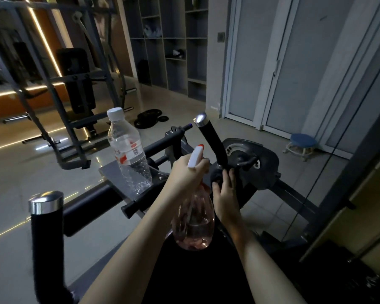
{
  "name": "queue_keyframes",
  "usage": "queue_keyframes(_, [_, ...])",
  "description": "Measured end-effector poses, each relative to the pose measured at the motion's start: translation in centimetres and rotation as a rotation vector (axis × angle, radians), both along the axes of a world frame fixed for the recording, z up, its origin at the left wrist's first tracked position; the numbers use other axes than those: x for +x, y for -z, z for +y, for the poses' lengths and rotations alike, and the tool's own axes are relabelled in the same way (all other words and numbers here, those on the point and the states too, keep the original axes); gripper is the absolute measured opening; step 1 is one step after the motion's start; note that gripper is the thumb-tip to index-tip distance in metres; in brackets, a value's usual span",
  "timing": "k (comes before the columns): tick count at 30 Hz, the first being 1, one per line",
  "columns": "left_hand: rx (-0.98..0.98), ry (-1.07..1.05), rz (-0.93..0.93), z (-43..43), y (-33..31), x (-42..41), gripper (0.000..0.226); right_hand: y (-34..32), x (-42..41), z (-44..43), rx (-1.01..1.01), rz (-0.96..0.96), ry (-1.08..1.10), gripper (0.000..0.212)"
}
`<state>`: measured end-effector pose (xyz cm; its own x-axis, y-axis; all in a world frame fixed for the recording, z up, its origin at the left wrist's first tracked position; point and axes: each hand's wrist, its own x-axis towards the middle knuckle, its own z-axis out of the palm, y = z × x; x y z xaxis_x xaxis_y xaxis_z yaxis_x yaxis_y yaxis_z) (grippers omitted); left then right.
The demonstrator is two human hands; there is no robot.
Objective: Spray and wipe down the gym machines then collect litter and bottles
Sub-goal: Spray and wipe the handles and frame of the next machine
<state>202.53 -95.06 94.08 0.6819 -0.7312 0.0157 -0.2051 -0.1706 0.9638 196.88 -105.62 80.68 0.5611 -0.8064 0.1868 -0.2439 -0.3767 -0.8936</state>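
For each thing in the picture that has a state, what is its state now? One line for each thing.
Spray bottle: held at the neck by the left hand, partly filled with pink liquid.
Dark cloth: held in the right hand, against the base of the right handle.
Water bottle: capped, looks nearly empty, standing tilted on the machine's plate.
Glass doors: closed.

The spray bottle is see-through and pinkish, with a little pink liquid at the bottom. Its top is white with a red tip, and that tip points at the black handle of the gym machine. The handle stands tilted and has a shiny silver cap on top. A dark cloth is bunched up at the bottom of that handle. A clear water bottle with a white cap and a red and white label stands tilted on a gray plate of the machine.
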Motion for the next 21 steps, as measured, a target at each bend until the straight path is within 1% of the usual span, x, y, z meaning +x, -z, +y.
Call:
queue_keyframes(3, [-0.055, -0.039, -0.031, -1.3, -0.3, 0.8, 0.023, -0.2, 0.0, -0.1, 0.024, -0.023, -0.033, 0.055])
queue_keyframes(7, [-0.100, -0.067, -0.032, -2.6, -0.3, 2.2, 0.026, 0.0, 0.5, -0.3, 0.014, 0.015, -0.003, 0.054])
queue_keyframes(10, [-0.080, -0.040, 0.005, -3.1, -0.3, 3.3, 0.026, 0.3, 0.8, -0.8, -0.023, 0.042, 0.041, 0.052])
queue_keyframes(12, [-0.048, 0.004, -0.027, -3.5, -0.5, 3.7, 0.021, 0.5, 0.7, -1.2, -0.027, 0.000, 0.080, 0.049])
queue_keyframes(15, [-0.010, 0.031, -0.032, -3.8, -0.7, 4.6, 0.025, 0.3, 0.6, -1.9, -0.002, -0.051, 0.122, 0.046])
queue_keyframes(17, [0.008, 0.060, -0.026, -3.7, -0.7, 5.1, 0.026, 0.0, 0.5, -2.4, 0.021, -0.056, 0.121, 0.046])
queue_keyframes(21, [0.102, 0.118, 0.005, -3.5, -0.8, 5.5, 0.017, -0.2, 0.3, -3.0, 0.011, -0.047, 0.104, 0.046])
